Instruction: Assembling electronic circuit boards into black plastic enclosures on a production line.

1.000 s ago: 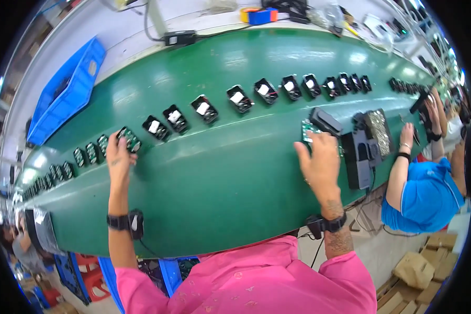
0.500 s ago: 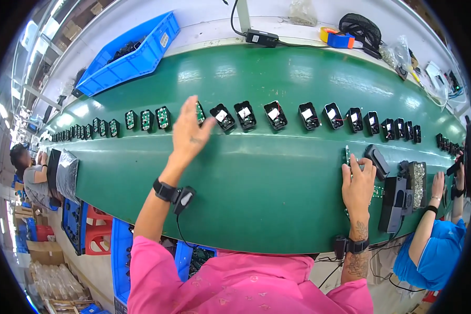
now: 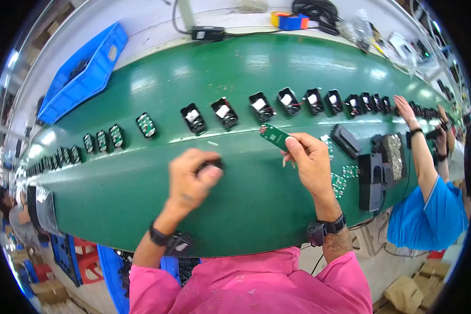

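My left hand (image 3: 186, 178) is closed round a small black plastic housing (image 3: 210, 165), blurred by motion and mostly covered by the fingers. My right hand (image 3: 311, 162) pinches a narrow green circuit board (image 3: 275, 138) by its near end, above the bench; pale bits show under the fingers. Beyond my hands runs a row of open black housings. Those towards the right, such as one housing (image 3: 224, 113), have a white patch and wires inside. Further left, a housing with a green board (image 3: 146, 125) in it stands in line with several like it.
Loose circuit boards (image 3: 338, 184) lie right of my right hand, beside a black case (image 3: 346, 141), a dark grey device (image 3: 370, 180) and a box of small metal parts (image 3: 394, 157). A blue crate (image 3: 83, 73) stands back left. A co-worker's hand (image 3: 404, 110) reaches into the row.
My left hand has come back from the row and now holds a black housing. My right hand has lifted a circuit board and moved left. The view has shifted; a co-worker's arm reaches further in.
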`<state>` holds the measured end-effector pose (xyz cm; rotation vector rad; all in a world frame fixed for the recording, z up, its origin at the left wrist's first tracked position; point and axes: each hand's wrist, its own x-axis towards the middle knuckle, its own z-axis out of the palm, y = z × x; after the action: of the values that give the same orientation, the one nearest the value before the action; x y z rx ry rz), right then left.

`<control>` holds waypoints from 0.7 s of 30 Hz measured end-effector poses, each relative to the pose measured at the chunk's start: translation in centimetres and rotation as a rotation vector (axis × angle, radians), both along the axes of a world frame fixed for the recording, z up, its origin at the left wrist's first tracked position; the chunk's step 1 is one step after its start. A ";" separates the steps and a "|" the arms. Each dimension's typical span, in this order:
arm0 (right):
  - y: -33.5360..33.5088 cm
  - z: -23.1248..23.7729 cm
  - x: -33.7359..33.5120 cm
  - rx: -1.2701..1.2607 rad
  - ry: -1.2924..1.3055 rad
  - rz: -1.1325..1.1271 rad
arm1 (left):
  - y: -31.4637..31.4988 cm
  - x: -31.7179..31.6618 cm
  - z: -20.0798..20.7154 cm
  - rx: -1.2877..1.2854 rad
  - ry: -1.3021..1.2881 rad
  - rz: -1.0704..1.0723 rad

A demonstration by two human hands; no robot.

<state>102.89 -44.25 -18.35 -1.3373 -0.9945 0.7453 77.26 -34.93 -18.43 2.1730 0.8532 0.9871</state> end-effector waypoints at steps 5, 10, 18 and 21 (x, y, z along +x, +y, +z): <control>0.4 0.0 -2.9 -0.188 0.077 0.213 | -3.2 3.5 -1.0 -0.204 -0.008 -0.013; 0.2 -1.8 -4.2 -0.168 0.077 0.276 | -3.1 2.7 -2.1 -0.241 0.056 -0.009; 0.0 -2.2 -4.2 -0.091 0.070 0.294 | -3.1 3.0 -1.3 -0.341 0.179 -0.005; -0.2 -1.9 -3.9 -0.102 0.097 0.309 | -3.1 3.1 -1.3 -0.364 0.196 0.003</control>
<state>98.97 -44.48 -20.30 -1.2348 -1.1104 1.0968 80.32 -37.99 -19.72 1.9713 1.0385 0.5704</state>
